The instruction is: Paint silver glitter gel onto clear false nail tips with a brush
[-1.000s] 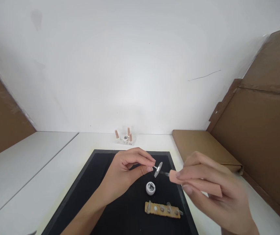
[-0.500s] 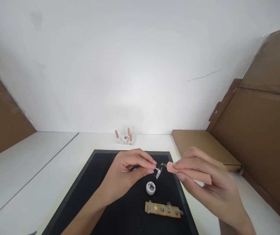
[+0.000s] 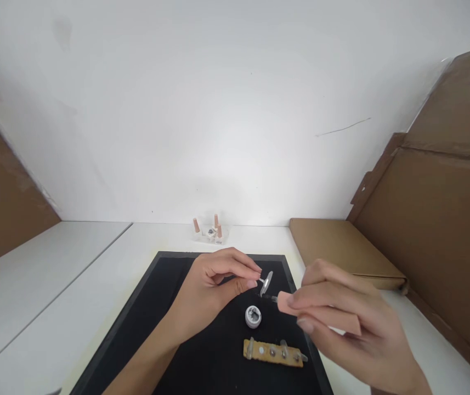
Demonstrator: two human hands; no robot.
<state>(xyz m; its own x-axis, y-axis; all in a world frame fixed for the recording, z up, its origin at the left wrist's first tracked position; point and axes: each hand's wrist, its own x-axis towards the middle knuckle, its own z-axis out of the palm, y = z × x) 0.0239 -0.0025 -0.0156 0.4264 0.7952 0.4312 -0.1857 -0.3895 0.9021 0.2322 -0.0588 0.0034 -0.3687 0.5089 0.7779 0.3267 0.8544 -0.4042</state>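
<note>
Between thumb and fingertips, my left hand [image 3: 218, 291] pinches a thin stick that bears a clear nail tip [image 3: 266, 283]. My right hand [image 3: 350, 323] grips a pink-handled brush [image 3: 321, 315], its bristle end pointing left at the lower end of the nail tip. Whether the bristles touch it is hard to tell. Below the hands, a small open white jar [image 3: 253, 316] with silvery contents stands on the black mat [image 3: 202, 362]. Nearer to me lies a tan strip [image 3: 273, 353] with clear nail tips and small round spots on it.
At the back, a clear holder [image 3: 211, 236] carries bottles with pink caps. A flat cardboard box [image 3: 341, 247] lies at the right, beside an upright cardboard panel [image 3: 436, 219]. Another cardboard panel [image 3: 4, 192] stands at the left, and a white wall [image 3: 218, 109] rises behind.
My right hand has moved down with the brush, from the upper part of the nail tip to its lower end. The nail tip is tilted slightly differently. My left hand has barely moved.
</note>
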